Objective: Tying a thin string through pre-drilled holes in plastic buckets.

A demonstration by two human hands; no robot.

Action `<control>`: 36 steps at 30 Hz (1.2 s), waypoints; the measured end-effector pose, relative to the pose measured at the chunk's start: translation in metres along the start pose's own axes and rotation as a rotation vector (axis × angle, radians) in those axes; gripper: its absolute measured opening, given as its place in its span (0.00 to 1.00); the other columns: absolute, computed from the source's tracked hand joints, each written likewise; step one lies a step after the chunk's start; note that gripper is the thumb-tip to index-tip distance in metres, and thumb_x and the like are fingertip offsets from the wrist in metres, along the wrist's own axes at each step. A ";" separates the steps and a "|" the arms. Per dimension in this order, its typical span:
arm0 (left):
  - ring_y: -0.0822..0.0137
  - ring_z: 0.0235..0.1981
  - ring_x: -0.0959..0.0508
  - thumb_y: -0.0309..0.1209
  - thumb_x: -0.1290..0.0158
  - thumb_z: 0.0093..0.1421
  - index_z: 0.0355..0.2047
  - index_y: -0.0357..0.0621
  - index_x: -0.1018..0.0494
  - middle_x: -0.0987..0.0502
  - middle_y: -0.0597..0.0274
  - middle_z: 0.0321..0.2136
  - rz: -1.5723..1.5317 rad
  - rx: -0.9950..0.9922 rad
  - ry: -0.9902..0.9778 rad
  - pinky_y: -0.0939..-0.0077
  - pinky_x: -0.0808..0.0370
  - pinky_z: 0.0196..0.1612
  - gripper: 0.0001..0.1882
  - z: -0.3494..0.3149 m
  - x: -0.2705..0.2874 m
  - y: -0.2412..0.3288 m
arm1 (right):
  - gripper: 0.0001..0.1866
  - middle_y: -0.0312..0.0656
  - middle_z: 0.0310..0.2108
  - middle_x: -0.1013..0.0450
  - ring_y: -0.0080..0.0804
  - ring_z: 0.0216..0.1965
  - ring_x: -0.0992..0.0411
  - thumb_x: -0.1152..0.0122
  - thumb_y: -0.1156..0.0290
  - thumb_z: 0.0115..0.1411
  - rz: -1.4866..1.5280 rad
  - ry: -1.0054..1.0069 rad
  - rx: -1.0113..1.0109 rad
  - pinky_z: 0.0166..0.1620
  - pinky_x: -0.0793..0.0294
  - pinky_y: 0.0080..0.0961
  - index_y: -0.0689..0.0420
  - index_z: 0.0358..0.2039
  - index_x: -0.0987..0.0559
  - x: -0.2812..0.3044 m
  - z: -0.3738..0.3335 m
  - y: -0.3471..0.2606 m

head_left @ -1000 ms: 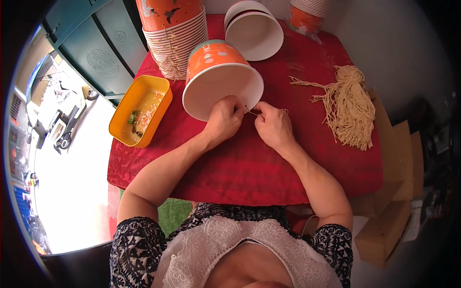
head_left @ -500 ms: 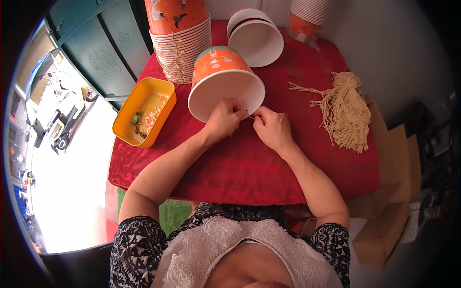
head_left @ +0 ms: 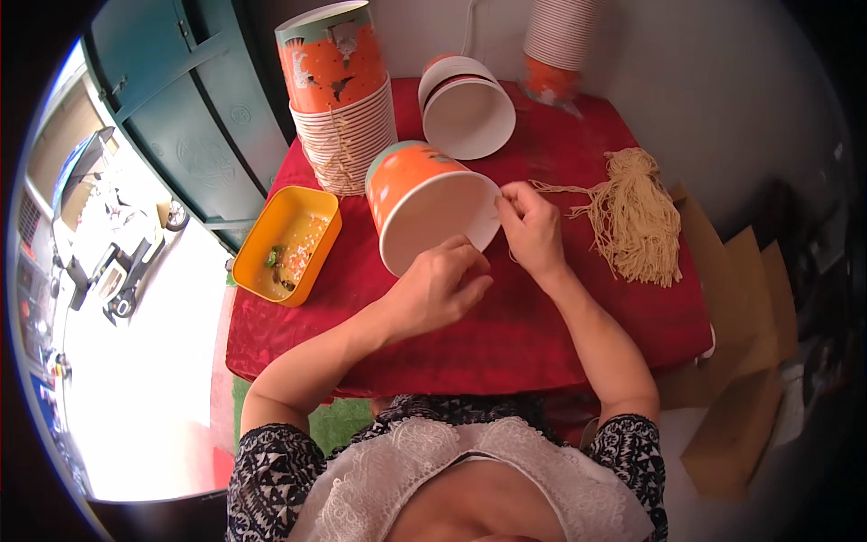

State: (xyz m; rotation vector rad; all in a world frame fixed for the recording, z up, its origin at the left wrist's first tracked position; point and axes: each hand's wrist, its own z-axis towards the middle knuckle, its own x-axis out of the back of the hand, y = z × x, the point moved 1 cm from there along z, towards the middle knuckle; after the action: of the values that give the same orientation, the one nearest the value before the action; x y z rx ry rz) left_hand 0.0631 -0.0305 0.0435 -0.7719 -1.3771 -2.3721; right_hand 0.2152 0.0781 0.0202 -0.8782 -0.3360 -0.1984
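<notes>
An orange paper bucket (head_left: 417,185) with a green base band lies on its side, its white mouth facing me. My right hand (head_left: 533,228) is closed in a pinch at the right side of its rim. A thin piece of beige string shows faintly below those fingers; the pinched part is mostly hidden. Just in front of the lower rim is my left hand (head_left: 441,282), its thumb and fingers apart and nothing visible in them. To the right lies a loose bundle of beige strings (head_left: 637,221).
On the red-covered table (head_left: 470,357) are a yellow tub (head_left: 316,262) holding small bits, a tall stack of buckets (head_left: 343,135) and more white-mouthed buckets (head_left: 470,119). Another stack (head_left: 562,36) stands at the back right. Cardboard boxes (head_left: 736,289) sit beyond the table's right edge.
My left hand has come away from the bucket's rim and opened. My right hand has moved up along the rim's right side. The bucket's mouth has turned slightly, and the whole view has shifted.
</notes>
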 end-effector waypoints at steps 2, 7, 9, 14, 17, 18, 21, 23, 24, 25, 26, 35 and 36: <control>0.47 0.31 0.23 0.25 0.44 0.55 0.33 0.35 0.28 0.27 0.50 0.34 0.060 -0.107 -0.054 0.60 0.25 0.35 0.07 -0.010 0.016 0.027 | 0.02 0.46 0.18 0.28 0.37 0.20 0.26 0.43 0.77 0.58 -0.078 -0.035 0.093 0.24 0.30 0.31 0.60 0.31 0.26 0.012 0.011 -0.020; 0.50 0.30 0.21 0.18 0.47 0.46 0.42 0.37 0.30 0.28 0.51 0.42 0.448 -0.295 -0.107 0.62 0.22 0.30 0.19 -0.018 0.063 0.064 | 0.04 0.45 0.24 0.25 0.32 0.25 0.24 0.41 0.81 0.56 -0.122 -0.022 0.381 0.27 0.28 0.26 0.61 0.33 0.26 0.027 0.028 -0.040; 0.52 0.34 0.21 0.20 0.47 0.45 0.44 0.38 0.29 0.29 0.52 0.48 0.551 -0.257 -0.156 0.63 0.22 0.31 0.22 -0.020 0.070 0.072 | 0.04 0.43 0.24 0.25 0.31 0.25 0.24 0.41 0.81 0.56 -0.121 -0.124 0.367 0.28 0.27 0.26 0.60 0.33 0.25 0.030 0.029 -0.044; 0.61 0.38 0.23 0.22 0.50 0.49 0.40 0.40 0.27 0.33 0.54 0.56 0.871 -0.283 -0.350 0.68 0.23 0.30 0.16 -0.022 0.072 0.074 | 0.04 0.42 0.25 0.24 0.30 0.26 0.24 0.41 0.80 0.56 -0.079 -0.176 0.388 0.29 0.26 0.26 0.60 0.33 0.25 0.024 0.024 -0.049; 0.63 0.34 0.25 0.24 0.49 0.48 0.31 0.38 0.28 0.30 0.56 0.50 0.999 -0.358 -0.363 0.69 0.24 0.30 0.08 -0.024 0.076 0.062 | 0.04 0.41 0.25 0.24 0.29 0.26 0.24 0.41 0.80 0.57 -0.069 -0.184 0.395 0.29 0.26 0.26 0.60 0.34 0.24 0.025 0.022 -0.048; 0.63 0.34 0.26 0.26 0.48 0.48 0.25 0.40 0.31 0.29 0.59 0.40 0.999 -0.398 -0.347 0.69 0.25 0.29 0.04 -0.022 0.077 0.063 | 0.04 0.42 0.24 0.24 0.28 0.26 0.23 0.41 0.80 0.57 -0.054 -0.193 0.388 0.29 0.26 0.25 0.60 0.35 0.24 0.025 0.022 -0.048; 0.63 0.35 0.26 0.25 0.48 0.45 0.24 0.42 0.30 0.31 0.60 0.33 0.952 -0.417 -0.384 0.70 0.24 0.30 0.04 -0.023 0.083 0.059 | 0.06 0.43 0.24 0.24 0.28 0.27 0.23 0.41 0.79 0.58 0.012 -0.108 0.373 0.29 0.26 0.25 0.61 0.37 0.23 0.028 0.017 -0.058; 0.62 0.34 0.26 0.25 0.47 0.46 0.24 0.41 0.31 0.31 0.60 0.31 0.898 -0.402 -0.315 0.69 0.25 0.30 0.04 -0.024 0.089 0.051 | 0.07 0.44 0.24 0.24 0.28 0.26 0.24 0.41 0.78 0.58 -0.081 -0.113 0.306 0.30 0.26 0.25 0.62 0.38 0.23 0.041 0.011 -0.071; 0.61 0.33 0.26 0.25 0.47 0.46 0.23 0.41 0.32 0.31 0.59 0.28 0.843 -0.386 -0.247 0.68 0.25 0.29 0.05 -0.024 0.091 0.047 | 0.08 0.45 0.24 0.24 0.28 0.26 0.24 0.40 0.77 0.59 -0.172 -0.118 0.239 0.30 0.27 0.25 0.62 0.40 0.23 0.048 0.007 -0.075; 0.58 0.30 0.25 0.25 0.45 0.47 0.24 0.41 0.32 0.31 0.58 0.26 0.750 -0.346 -0.153 0.65 0.26 0.29 0.06 -0.025 0.093 0.042 | 0.07 0.45 0.24 0.25 0.26 0.24 0.27 0.41 0.76 0.59 -0.136 -0.090 0.260 0.30 0.28 0.24 0.64 0.38 0.23 0.052 0.003 -0.075; 0.57 0.30 0.24 0.25 0.43 0.48 0.25 0.41 0.31 0.30 0.58 0.26 0.700 -0.303 -0.123 0.63 0.26 0.30 0.07 -0.026 0.096 0.037 | 0.06 0.45 0.23 0.26 0.25 0.24 0.29 0.42 0.76 0.60 -0.136 -0.154 0.205 0.30 0.28 0.24 0.64 0.36 0.22 0.060 -0.002 -0.074; 0.57 0.31 0.22 0.22 0.40 0.51 0.30 0.38 0.27 0.24 0.56 0.31 0.369 -0.021 0.008 0.68 0.26 0.33 0.08 -0.044 0.110 0.000 | 0.09 0.31 0.19 0.29 0.13 0.21 0.36 0.43 0.73 0.61 0.154 -0.572 -0.245 0.25 0.36 0.16 0.64 0.27 0.21 0.119 -0.067 -0.068; 0.58 0.31 0.22 0.23 0.40 0.51 0.32 0.38 0.26 0.24 0.56 0.32 0.336 0.038 -0.002 0.69 0.26 0.34 0.08 -0.043 0.110 0.001 | 0.09 0.31 0.18 0.30 0.11 0.20 0.38 0.44 0.72 0.62 0.305 -0.586 -0.279 0.23 0.39 0.14 0.64 0.28 0.22 0.121 -0.073 -0.064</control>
State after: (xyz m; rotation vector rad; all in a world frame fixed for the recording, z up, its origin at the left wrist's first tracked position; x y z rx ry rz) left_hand -0.0391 -0.0666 0.0910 -0.9142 -1.1824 -2.0805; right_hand 0.3227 -0.0231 0.0674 -1.2459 -0.7230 0.3112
